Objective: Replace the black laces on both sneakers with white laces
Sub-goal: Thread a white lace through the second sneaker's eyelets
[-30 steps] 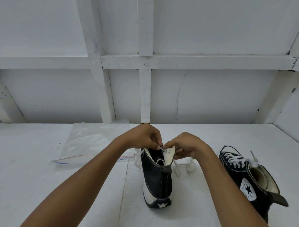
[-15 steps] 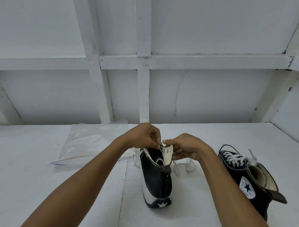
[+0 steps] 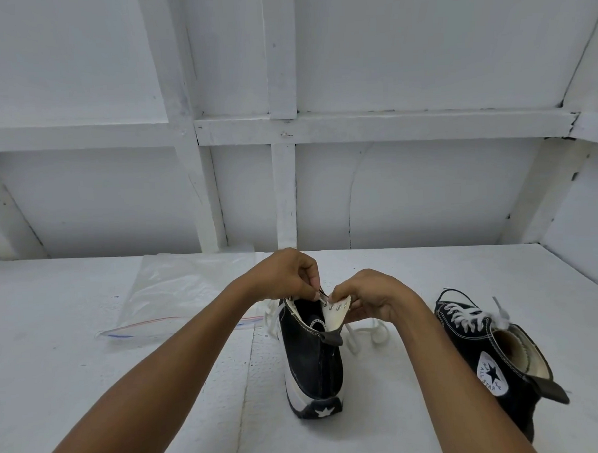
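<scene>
Centrally, the left hand [image 3: 286,275] pinches the white lace [image 3: 268,318] end, the right hand [image 3: 372,298] pinches the eyelet flap of the sneaker [image 3: 313,359]; a second sneaker [image 3: 485,355] sits at three o'clock.

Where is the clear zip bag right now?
In the head view the zip bag lies flat on the white table at left, beside the upright sneaker and partly behind the left forearm.

Plastic bag [image 3: 187,293] left of sneaker [image 3: 312,359], second sneaker [image 3: 495,365] right.

A white wall [image 3: 426,186] with white wooden beams [image 3: 355,126] stands behind a white worktop [image 3: 56,339] in soft, even light.
</scene>
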Action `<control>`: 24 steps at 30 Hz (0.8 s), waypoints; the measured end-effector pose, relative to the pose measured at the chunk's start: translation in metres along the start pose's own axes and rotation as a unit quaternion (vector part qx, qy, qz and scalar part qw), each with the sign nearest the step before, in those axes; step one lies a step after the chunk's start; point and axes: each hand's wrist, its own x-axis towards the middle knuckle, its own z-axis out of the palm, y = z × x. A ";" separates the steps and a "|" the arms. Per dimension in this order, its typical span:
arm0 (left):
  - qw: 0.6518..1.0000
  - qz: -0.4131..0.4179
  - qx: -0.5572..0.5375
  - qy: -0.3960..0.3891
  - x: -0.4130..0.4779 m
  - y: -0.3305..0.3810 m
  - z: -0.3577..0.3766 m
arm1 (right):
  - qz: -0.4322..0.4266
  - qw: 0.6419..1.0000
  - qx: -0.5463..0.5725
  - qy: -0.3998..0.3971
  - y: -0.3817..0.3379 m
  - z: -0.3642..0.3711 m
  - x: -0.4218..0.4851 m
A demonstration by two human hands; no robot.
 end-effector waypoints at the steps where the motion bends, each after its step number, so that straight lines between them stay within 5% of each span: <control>1: 1.000 -0.001 -0.006 0.004 0.000 -0.001 0.000 | 0.000 1.000 0.003 0.000 0.000 0.000 0.000; 13: 0.999 -0.008 0.004 -0.042 0.003 0.004 0.003 | -0.017 0.999 -0.018 -0.042 0.010 0.002 0.004; 17: 0.998 -0.014 -0.041 -0.054 0.000 0.001 -0.005 | -0.046 0.999 -0.004 0.011 0.013 0.001 0.007; 22: 0.995 -0.012 -0.099 -0.025 -0.004 -0.012 -0.032 | -0.071 0.955 0.279 0.065 0.008 -0.008 0.012; 24: 0.992 -0.022 -0.125 -0.006 -0.006 -0.016 -0.043 | -0.073 0.946 0.311 0.057 0.005 -0.008 0.014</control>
